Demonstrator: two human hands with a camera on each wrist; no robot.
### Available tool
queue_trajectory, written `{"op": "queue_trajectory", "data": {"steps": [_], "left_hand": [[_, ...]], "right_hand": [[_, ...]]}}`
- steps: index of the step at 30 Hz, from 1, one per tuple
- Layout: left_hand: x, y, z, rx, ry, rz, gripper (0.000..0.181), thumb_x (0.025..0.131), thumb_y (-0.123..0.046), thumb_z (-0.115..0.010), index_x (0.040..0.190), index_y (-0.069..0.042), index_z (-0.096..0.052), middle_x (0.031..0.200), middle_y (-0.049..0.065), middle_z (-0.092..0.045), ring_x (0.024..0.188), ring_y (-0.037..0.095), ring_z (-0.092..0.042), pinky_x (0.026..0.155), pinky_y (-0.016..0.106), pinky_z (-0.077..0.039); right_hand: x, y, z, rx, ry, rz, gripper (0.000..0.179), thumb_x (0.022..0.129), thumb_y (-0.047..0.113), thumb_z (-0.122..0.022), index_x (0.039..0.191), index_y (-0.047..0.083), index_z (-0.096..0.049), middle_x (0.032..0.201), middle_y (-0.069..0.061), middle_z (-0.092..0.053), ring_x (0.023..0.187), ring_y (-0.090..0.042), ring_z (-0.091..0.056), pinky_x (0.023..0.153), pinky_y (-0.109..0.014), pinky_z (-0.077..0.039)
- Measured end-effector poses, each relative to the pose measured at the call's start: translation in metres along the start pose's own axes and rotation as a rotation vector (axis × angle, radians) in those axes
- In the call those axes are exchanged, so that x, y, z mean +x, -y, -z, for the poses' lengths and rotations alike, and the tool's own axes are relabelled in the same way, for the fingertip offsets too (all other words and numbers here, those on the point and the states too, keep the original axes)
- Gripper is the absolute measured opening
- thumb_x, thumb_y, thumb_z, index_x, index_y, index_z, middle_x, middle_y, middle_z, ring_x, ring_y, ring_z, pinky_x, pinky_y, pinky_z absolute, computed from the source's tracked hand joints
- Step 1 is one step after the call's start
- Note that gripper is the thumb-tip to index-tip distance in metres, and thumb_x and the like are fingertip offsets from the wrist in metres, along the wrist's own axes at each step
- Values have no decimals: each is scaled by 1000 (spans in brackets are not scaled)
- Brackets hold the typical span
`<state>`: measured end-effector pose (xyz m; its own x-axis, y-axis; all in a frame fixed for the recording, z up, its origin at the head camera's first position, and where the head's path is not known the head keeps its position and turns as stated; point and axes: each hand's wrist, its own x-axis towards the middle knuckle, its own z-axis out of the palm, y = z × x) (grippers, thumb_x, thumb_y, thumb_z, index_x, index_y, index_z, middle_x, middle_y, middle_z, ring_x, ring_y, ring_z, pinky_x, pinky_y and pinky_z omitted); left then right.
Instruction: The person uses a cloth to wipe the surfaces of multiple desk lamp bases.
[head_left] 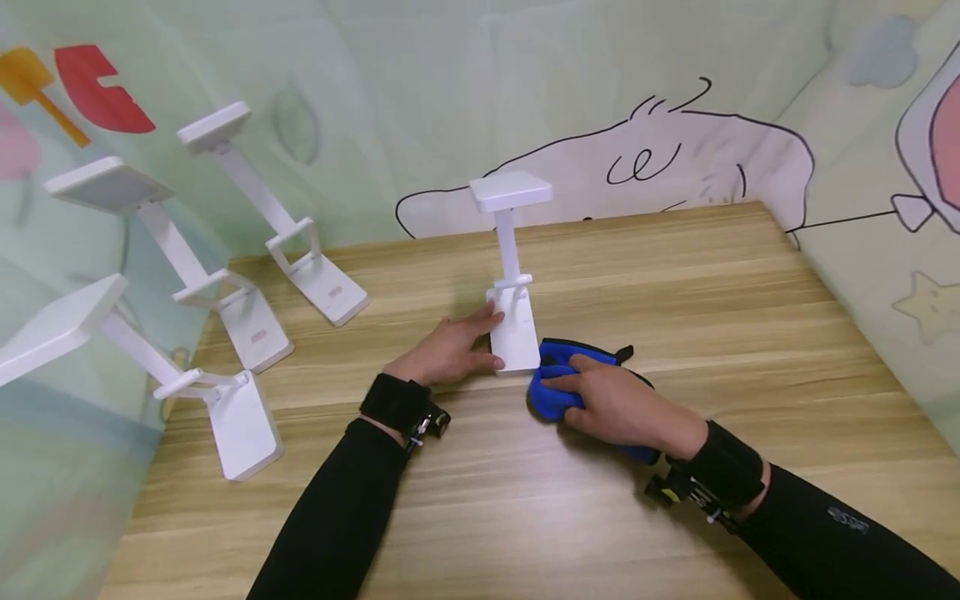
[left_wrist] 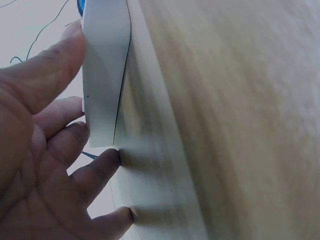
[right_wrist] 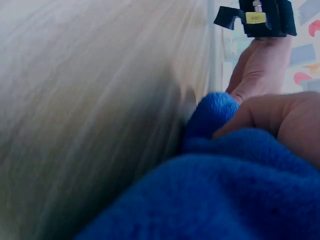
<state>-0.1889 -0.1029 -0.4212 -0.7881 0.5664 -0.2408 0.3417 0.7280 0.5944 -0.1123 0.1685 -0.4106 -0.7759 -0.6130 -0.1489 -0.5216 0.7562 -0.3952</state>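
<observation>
In the head view, a white desk lamp (head_left: 514,329) stands upright on the table, its head tilted over a slim stem. My left hand (head_left: 459,346) rests against the left edge of its base, fingers spread. The left wrist view shows my thumb (left_wrist: 62,62) on the base (left_wrist: 105,75), two fingertips at its edge and the others touching the tabletop. My right hand (head_left: 618,402) grips a blue plush cloth (head_left: 551,398) with black trim and a black tab, close to the base's front right corner. Up close, the cloth (right_wrist: 215,195) bunches beneath my right fingers.
Several more white lamps stand at the left of the wooden table (head_left: 675,283): one in front (head_left: 243,429), one behind it (head_left: 255,329), and one near the back edge (head_left: 326,287). A printed fabric backdrop (head_left: 420,100) rises behind the table and along its sides.
</observation>
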Motion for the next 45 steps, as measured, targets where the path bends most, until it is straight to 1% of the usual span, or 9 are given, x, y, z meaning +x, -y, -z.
{"op": "queue_trajectory", "data": {"steps": [9, 14, 18, 23, 29, 33, 37, 41, 45], "left_hand": [[-2, 1, -1, -5, 0, -5, 81, 101, -40, -71, 167, -17, -30, 176, 4, -17, 160, 27, -27, 130, 63, -8], [-2, 1, 0, -5, -15, -11, 80, 101, -42, -71, 167, -17, -33, 176, 4, -19, 160, 25, -28, 130, 63, -10], [-6, 3, 2, -34, -102, -36, 64, 105, -38, -66, 162, -16, -45, 172, 7, -33, 156, 26, -37, 129, 54, -23], [-24, -16, 10, -273, -268, -41, 44, 112, -35, -51, 152, -17, -59, 156, 7, -57, 144, 26, -53, 118, 49, -44], [-44, -54, 2, -468, -150, -28, 76, 107, -59, -50, 169, -23, -24, 169, 8, -38, 152, 31, -43, 121, 56, -39], [-53, -68, -6, -485, -166, -21, 94, 100, -57, -66, 171, -32, -10, 173, 7, -26, 153, 34, -39, 119, 61, -39], [-55, -67, -9, -444, -266, 23, 83, 100, -47, -71, 168, -37, -25, 169, 6, -35, 147, 36, -46, 113, 64, -43], [-58, -52, -2, -383, -321, 71, 58, 102, -30, -68, 157, -28, -51, 151, 7, -59, 133, 33, -60, 108, 60, -50], [-63, -29, 23, -126, -368, 135, 56, 99, -15, -65, 154, -21, -56, 150, 12, -60, 132, 35, -61, 110, 58, -49]], "right_hand": [[-1, 7, 1, 151, 73, 71, 48, 91, 14, -68, 139, 13, -71, 107, -2, -64, 82, -12, -51, 64, -24, -42], [-3, 12, 5, 375, 106, 73, 49, 94, 12, -67, 142, 16, -69, 128, -12, -67, 96, -18, -61, 76, -31, -52], [2, 17, 4, 695, -43, -60, 50, 94, 11, -67, 144, 10, -66, 132, -18, -69, 102, -24, -67, 83, -38, -57], [16, 24, 2, 1059, -338, -269, 53, 98, 11, -63, 149, 5, -54, 145, -22, -61, 115, -27, -66, 91, -35, -56], [36, 47, 2, 1333, -456, -354, 39, 110, 22, -55, 140, 6, -35, 146, -25, -53, 116, -26, -66, 92, -32, -57], [42, 64, 2, 1471, -410, -344, 42, 114, 29, -46, 147, 8, -33, 151, -21, -49, 127, -26, -59, 102, -36, -52], [43, 70, 1, 1632, -257, -230, 55, 116, 30, -37, 166, 13, -21, 164, -14, -38, 149, -29, -41, 122, -48, -35], [41, 61, 2, 1524, -112, -131, 56, 115, 25, -40, 166, 6, -28, 164, -19, -43, 152, -33, -42, 125, -51, -35], [36, 36, 7, 1058, -161, -157, 39, 110, 20, -55, 140, -2, -63, 132, -22, -71, 117, -31, -71, 96, -43, -59]]}}
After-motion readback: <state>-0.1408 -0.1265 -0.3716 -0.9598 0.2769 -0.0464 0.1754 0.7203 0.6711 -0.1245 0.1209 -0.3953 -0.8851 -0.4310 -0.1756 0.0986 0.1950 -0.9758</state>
